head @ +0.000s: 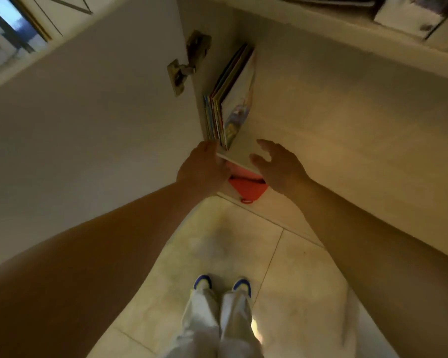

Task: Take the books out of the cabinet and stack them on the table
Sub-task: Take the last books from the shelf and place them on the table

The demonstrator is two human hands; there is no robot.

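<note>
Head view looks steeply down at an open cabinet (321, 104) and the tiled floor (217, 241). On the pale shelf (243, 153) a small row of thin books (228, 99) stands upright, packed against the left inner wall, the outermost one leaning a little to the right; this group sits at about 12 o'clock from the hands.

Left hand (202, 166) is at the front edge of the shelf, directly below the spines of the books. Its fingers are hidden behind the back of the hand, so I cannot tell if they grip a book or only touch the edge. Right hand (277, 164) hovers at 3 o'clock from the left one, fingers spread and relaxed, holding nothing, just beside the lower corner of the books but apart from them.

Below the shelf, between the two wrists, lies a red flat object (247, 186), perhaps a folder. The cabinet door (88, 112) stands open at 9 o'clock, with a metal hinge (186, 63) on it. At 6 o'clock the person's light trousers (217, 319) and blue-white shoes (241, 282) are visible.
</note>
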